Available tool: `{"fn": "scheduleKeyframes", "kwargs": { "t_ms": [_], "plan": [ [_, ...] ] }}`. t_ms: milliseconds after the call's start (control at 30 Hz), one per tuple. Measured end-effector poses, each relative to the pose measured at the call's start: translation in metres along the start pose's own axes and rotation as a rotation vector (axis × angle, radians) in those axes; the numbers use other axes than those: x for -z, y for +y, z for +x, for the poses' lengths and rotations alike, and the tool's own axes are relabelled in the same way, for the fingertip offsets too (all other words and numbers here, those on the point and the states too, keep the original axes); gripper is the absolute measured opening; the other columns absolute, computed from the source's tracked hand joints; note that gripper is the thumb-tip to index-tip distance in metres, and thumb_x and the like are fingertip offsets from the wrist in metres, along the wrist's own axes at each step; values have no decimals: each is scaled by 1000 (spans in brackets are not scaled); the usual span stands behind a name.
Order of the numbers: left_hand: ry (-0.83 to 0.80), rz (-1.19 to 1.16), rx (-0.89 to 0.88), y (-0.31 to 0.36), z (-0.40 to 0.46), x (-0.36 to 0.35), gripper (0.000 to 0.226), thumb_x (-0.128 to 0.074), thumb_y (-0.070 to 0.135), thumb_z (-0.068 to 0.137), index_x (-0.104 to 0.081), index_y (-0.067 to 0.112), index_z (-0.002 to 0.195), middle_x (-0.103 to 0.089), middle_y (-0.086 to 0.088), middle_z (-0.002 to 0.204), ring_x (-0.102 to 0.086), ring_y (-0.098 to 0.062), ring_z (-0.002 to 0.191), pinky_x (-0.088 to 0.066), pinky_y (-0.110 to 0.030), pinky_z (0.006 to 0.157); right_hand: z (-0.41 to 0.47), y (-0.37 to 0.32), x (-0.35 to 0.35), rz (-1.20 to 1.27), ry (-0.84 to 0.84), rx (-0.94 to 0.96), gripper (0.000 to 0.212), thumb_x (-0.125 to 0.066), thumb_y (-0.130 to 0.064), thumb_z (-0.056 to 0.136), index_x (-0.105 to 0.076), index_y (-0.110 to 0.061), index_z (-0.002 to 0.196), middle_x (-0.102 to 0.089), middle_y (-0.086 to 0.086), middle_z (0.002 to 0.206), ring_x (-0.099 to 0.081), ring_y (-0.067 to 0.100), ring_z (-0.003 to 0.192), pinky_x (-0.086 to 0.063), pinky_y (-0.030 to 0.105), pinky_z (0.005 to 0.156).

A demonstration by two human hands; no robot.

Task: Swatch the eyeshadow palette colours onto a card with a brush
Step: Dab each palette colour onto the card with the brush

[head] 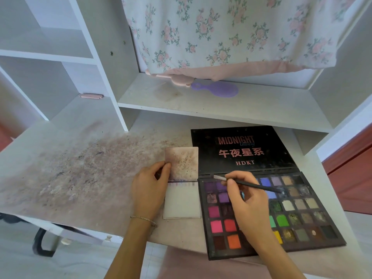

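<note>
Two hands are engaged: the left hand (150,188) pinches the card pad's (182,202) stained upper leaf between thumb and fingers, while the right hand (248,204) grips the brush (254,185), its tip just beyond the fingertips over the eyeshadow palette's (298,210) hinge. Pigment loading is judged underway; a pan must be touched next.

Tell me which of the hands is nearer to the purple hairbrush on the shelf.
Left, narrowly. The left hand pinches the stained card below and left of the purple hairbrush; the right hand holds the brush over the palette, further down the desk.
</note>
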State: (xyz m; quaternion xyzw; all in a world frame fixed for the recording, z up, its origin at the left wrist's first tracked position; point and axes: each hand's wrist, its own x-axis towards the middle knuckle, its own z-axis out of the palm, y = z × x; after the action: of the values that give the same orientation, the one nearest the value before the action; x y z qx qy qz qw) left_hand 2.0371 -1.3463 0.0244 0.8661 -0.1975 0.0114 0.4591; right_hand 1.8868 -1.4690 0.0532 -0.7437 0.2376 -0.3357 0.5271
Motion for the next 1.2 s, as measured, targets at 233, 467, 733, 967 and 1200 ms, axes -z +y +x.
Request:
{"fn": "scheduleKeyframes", "kwargs": {
  "t_ms": [233, 467, 733, 967, 1200],
  "plan": [
    [-13, -6, -29, 2, -1, 0, 22, -53, 30, 89, -70, 20, 99, -69, 2, 81, -57, -9, 70, -46, -25, 60, -35, 5, 27, -117, 29, 79, 34, -57, 1, 83, -55, -33, 82, -61, -6, 72, -57, 5, 71, -45, 7, 60],
    [-18, -15, -30, 5, -3, 2, 23, -52, 29, 90, -69, 18, 99, -60, 13, 76, -51, 4, 66, -34, -11, 57, -36, 6, 27, -142, 21, 164, 25, -52, -7, 80, -53, -32, 85, -58, -5, 76, -55, 5, 66, -44, 10, 55],
    [-55, -25, -54, 10, -8, 9, 17, -57, 24, 88, -71, 16, 87, -56, 19, 65, -51, 1, 60, -39, -2, 55, -9, 13, 29, -167, -30, 97, 31, -54, 3, 84, -54, -28, 85, -59, -5, 82, -55, 6, 73, -47, 16, 60],
    [-69, -47, -44, 10, -8, 9, 17, -57, 25, 87, -72, 18, 94, -63, 15, 75, -57, 3, 70, -40, -4, 58, -3, 12, 23, -160, -89, 48, 34, -53, -2, 86, -52, -36, 82, -55, -11, 74, -49, 0, 61, -39, 7, 54],
    [-56, -63, -51, 10, -8, 8, 14, -58, 24, 87, -72, 21, 90, -60, 21, 71, -56, 4, 67, -42, -5, 59, 7, 12, 11, -177, -137, 35, 32, -50, -5, 88, -48, -35, 78, -52, -13, 79, -49, -5, 62, -38, 7, 56]
  ]
}}
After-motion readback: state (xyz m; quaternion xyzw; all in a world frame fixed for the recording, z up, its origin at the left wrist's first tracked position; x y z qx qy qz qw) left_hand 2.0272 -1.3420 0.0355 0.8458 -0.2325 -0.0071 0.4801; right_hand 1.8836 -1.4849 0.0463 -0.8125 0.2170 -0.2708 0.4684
